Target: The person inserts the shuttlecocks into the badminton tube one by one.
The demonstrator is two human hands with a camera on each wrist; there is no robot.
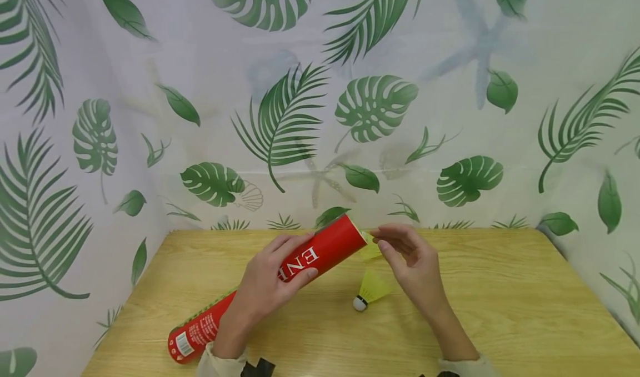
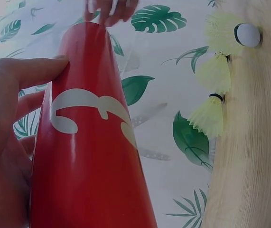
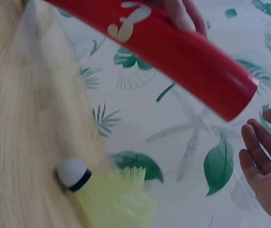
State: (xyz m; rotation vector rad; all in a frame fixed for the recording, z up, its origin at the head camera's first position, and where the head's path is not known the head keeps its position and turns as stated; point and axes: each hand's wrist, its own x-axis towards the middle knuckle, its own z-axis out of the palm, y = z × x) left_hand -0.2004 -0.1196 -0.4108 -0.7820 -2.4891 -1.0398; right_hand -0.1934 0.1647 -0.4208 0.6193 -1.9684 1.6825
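A red shuttlecock tube [image 1: 340, 244] with white lettering slants up to the right, its lower end by the table's front left. My left hand [image 1: 267, 280] grips it around the upper half, thumb along the near side. Just off the tube's raised mouth is my right hand [image 1: 412, 266], fingers loosely bent, with nothing seen between them in the right wrist view. Below the mouth, a yellow shuttlecock [image 1: 372, 289] with a white head lies on the table. Two more shuttlecocks [image 2: 214, 76] show in the left wrist view; in the head view they are partly hidden behind the tube and right hand.
The wooden table [image 1: 525, 293] runs back to a pale curtain [image 1: 310, 44] printed with green leaves. The curtain also hangs along the left and right sides.
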